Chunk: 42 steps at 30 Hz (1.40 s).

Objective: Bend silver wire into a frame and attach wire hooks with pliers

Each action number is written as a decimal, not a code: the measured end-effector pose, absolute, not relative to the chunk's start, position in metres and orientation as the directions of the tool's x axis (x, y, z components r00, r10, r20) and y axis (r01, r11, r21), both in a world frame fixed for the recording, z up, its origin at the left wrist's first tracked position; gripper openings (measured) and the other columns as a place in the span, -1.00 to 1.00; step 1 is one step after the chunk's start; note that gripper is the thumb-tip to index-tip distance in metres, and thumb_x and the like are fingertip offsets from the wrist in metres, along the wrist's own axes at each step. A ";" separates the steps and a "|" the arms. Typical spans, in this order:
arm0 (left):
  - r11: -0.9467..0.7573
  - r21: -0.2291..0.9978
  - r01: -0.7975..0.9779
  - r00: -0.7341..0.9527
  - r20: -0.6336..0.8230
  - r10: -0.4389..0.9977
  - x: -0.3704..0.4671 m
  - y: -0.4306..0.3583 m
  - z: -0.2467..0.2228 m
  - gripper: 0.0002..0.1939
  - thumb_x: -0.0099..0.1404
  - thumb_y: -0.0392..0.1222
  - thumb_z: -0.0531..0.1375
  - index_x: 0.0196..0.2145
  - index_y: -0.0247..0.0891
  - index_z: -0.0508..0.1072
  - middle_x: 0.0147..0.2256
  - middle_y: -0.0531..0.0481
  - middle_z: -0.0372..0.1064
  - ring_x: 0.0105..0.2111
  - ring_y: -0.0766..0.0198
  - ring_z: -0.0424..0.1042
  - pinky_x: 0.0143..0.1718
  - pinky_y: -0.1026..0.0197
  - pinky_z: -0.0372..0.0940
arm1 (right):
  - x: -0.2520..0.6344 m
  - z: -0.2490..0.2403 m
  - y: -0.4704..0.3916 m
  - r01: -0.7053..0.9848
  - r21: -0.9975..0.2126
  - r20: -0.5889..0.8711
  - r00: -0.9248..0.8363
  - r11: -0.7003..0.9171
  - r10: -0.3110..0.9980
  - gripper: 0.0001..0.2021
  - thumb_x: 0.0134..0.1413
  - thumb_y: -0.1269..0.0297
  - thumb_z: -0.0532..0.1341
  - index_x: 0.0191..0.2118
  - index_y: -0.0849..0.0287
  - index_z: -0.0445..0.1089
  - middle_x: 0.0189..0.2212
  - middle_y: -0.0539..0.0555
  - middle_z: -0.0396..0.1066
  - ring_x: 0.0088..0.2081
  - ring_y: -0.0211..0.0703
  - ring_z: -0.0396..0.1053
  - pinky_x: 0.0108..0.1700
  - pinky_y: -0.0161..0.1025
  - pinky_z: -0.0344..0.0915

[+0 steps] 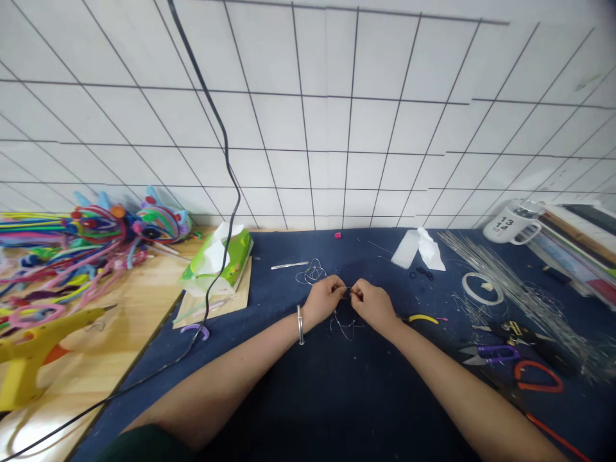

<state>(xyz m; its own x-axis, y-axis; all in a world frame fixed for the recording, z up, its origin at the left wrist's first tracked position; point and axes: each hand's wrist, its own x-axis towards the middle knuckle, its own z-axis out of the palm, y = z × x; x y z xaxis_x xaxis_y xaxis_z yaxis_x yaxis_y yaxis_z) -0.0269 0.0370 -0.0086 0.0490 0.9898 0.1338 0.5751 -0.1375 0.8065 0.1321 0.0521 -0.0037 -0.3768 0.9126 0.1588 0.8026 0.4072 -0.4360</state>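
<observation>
My left hand (325,299) and my right hand (373,303) meet over the middle of the dark blue cloth, fingertips close together. Both are closed in a pinch. A thin wire piece (342,327) with tiny beads or knots hangs below the fingertips and spreads onto the cloth. The part between the fingers is too small to make out clearly. Just beyond my left hand lies a loose tangle of thin wire (314,272). Yellow-handled pliers (423,317) lie beside my right wrist, partly hidden by it.
To the left are a green tissue pack (226,263), a yellow glue gun (38,346) and colourful pipe cleaners (52,276). A black cable (226,147) hangs across the left side. On the right lie purple scissors (491,354), a wire bundle (505,276) and a white mug (510,224).
</observation>
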 end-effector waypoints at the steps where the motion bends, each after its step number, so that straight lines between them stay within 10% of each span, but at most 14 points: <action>1: -0.135 0.810 0.571 0.044 0.134 0.990 -0.027 0.037 -0.009 -0.86 0.16 -0.22 0.02 -0.46 -0.27 0.34 -0.53 0.10 0.29 -0.50 0.39 0.26 -0.46 0.34 0.14 | 0.132 -0.004 0.052 0.801 -0.438 0.160 -0.377 0.408 0.912 -0.93 -0.04 0.32 0.05 -0.40 0.12 0.24 -0.52 -0.04 0.35 -0.47 -0.29 0.29 -0.42 -0.39 0.04; 28: -0.157 0.848 0.507 0.110 0.116 0.987 -0.031 0.041 -0.001 -0.81 0.17 -0.20 0.05 -0.24 -0.22 0.33 -0.40 0.07 0.33 -0.53 0.41 0.28 -0.48 0.34 0.19 | 0.151 0.016 0.064 0.802 -0.408 0.098 -0.437 0.437 0.894 -0.86 0.02 0.24 0.05 -0.31 0.09 0.31 -0.47 -0.02 0.37 -0.43 -0.26 0.30 -0.40 -0.36 0.07; 42: -0.521 0.606 0.601 0.569 0.133 0.811 -0.060 0.032 0.024 -0.69 0.16 -0.16 0.12 -0.10 -0.16 0.34 -0.25 -0.01 0.30 -0.27 0.27 0.31 -0.22 0.23 0.21 | 0.166 0.025 0.071 0.582 -0.517 -0.015 -0.739 0.627 0.674 -0.74 -0.06 0.37 0.11 -0.17 0.04 0.33 -0.33 0.01 0.28 -0.31 -0.27 0.24 -0.26 -0.31 0.15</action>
<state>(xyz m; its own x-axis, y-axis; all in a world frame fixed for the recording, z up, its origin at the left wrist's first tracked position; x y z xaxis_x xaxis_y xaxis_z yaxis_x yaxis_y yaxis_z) -0.0596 0.0318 0.0243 0.5690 0.8114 0.1334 0.6014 -0.5212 0.6055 0.1656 0.0711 0.0253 -0.7389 0.6736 -0.0148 0.5822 0.6272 -0.5174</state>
